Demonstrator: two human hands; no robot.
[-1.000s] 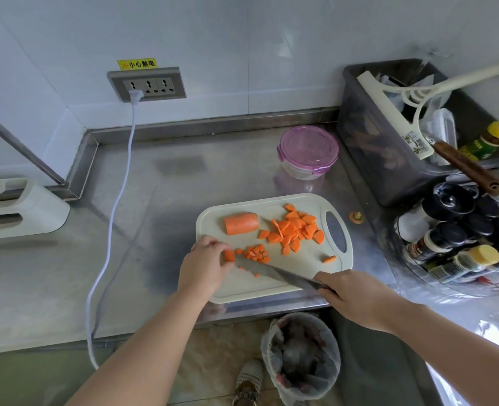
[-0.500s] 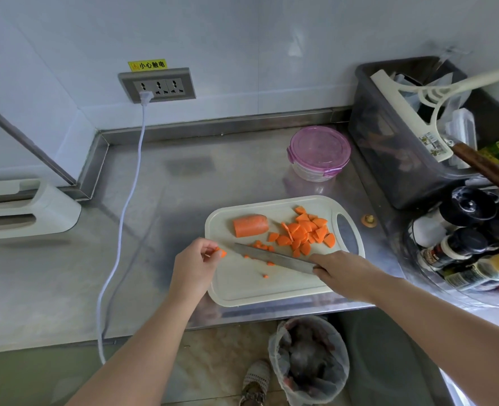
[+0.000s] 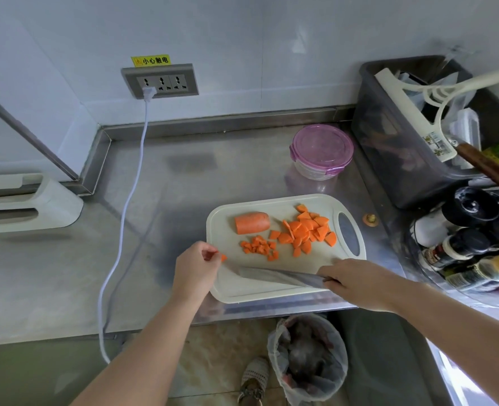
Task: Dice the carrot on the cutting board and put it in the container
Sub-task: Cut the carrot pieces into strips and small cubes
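A: The step looks like dicing, roughly midway. The left hand [image 3: 197,269] pinches one small carrot piece [image 3: 223,257] at the left edge of the cutting board [image 3: 271,291]. The right hand [image 3: 359,284] is clamped round the handle of the knife [image 3: 274,276]. The blade lies low across the near part of the board with its tip toward the left hand.

B: Where's the rest of the carrot?

A: All on the board. An uncut carrot stub [image 3: 252,222] sits at the far left, coarse chunks [image 3: 308,230] are heaped by the handle hole, and small dice [image 3: 260,247] lie between them. The container [image 3: 322,148] stands on the desk [image 3: 183,200] beyond the board with its purple lid on.

B: How should the step be done?

A: Set the pinched piece flat side down on bare board, away from the edge. Curl the left fingertips back behind the knuckles, since the blade tip is close to them. Cut the coarse chunks down to match the small dice and keep the piles apart. The stub is round, so it's best halved lengthwise to stop it rolling. The lid has to come off before anything goes in.

B: What can't be made out?

A: The knife handle is buried in the right hand. The blade is blurred, so it's unclear whether it touches the board. The frosted lid hides whatever is in the container. The left fingertips are mostly hidden behind the hand.
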